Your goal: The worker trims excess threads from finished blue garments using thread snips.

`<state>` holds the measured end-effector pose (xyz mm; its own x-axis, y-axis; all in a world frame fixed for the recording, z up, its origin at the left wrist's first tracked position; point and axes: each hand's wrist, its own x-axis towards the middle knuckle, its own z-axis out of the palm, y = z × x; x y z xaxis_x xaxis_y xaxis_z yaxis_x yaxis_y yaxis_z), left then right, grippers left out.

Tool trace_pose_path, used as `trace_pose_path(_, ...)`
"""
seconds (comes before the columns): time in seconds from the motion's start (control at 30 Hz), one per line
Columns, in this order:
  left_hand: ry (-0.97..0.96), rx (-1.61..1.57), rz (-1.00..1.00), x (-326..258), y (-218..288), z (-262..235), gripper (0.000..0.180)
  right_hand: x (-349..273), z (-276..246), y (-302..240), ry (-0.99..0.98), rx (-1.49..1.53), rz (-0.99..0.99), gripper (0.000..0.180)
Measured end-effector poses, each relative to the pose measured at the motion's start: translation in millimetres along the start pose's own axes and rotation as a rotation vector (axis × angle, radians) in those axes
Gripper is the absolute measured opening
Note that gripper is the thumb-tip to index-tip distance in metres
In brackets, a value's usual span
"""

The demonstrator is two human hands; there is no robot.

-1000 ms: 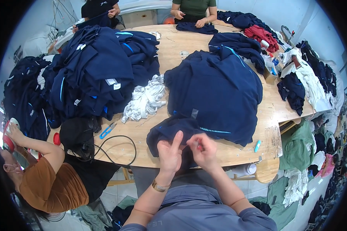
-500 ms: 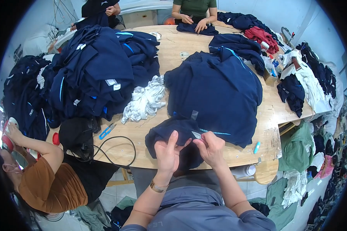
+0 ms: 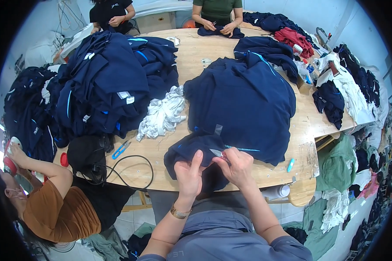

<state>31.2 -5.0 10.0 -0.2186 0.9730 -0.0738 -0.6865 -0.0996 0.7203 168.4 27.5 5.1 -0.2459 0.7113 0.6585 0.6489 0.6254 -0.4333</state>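
At the table's near edge my left hand [image 3: 188,176] is closed on a navy garment [image 3: 180,150], thumb raised along the cloth. My right hand [image 3: 238,167] is closed around small thread snips; their pale pointed blades [image 3: 216,152] lie over the cloth, aimed left toward my left thumb. The snips' handle is hidden in my fingers. Just beyond both hands lies a large heap of navy garments [image 3: 244,104] with light-blue trim, touching the piece I hold.
Left are a navy garment pile [image 3: 109,74], white strips [image 3: 163,113], blue snips [image 3: 120,150], a black cap [image 3: 87,152] and a looped cable [image 3: 152,172]. A light-blue object [image 3: 290,165] lies right. One person [image 3: 61,204] sits left; two others work at the far side.
My right hand has shifted slightly left, carrying the snips' blades farther over the garment. The left hand stays nearly in place. At the far left, a person's hands have changed position.
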Motion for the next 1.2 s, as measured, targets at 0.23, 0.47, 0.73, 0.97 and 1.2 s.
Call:
trace_pose_path(0.23, -0.006, 0.015, 0.004, 0, -1, -2, 0.014, 1, -2, 1, -0.019, -0.012, -0.023, 0.036)
trace_pose_path(0.47, -0.013, 0.073, 0.055, 0, -2, 0, 0.017, 3, -2, 0, -0.013, 0.099, 0.045, 0.032)
trace_pose_path(0.73, 0.03, 0.054, 0.028, -2, -7, -2, 0.013, 4, 4, -25, -0.051, 0.59, 0.475, 0.024)
trace_pose_path(0.97, 0.005, -0.041, -0.109, 2, 2, -7, 0.013, -10, 0, -42, -0.24, 0.775, 0.183, 0.012)
trace_pose_path(1.2, 0.037, -0.044, -0.068, 1, 3, 1, 0.015, -6, 4, -28, -0.002, 0.58, 0.521, 0.011)
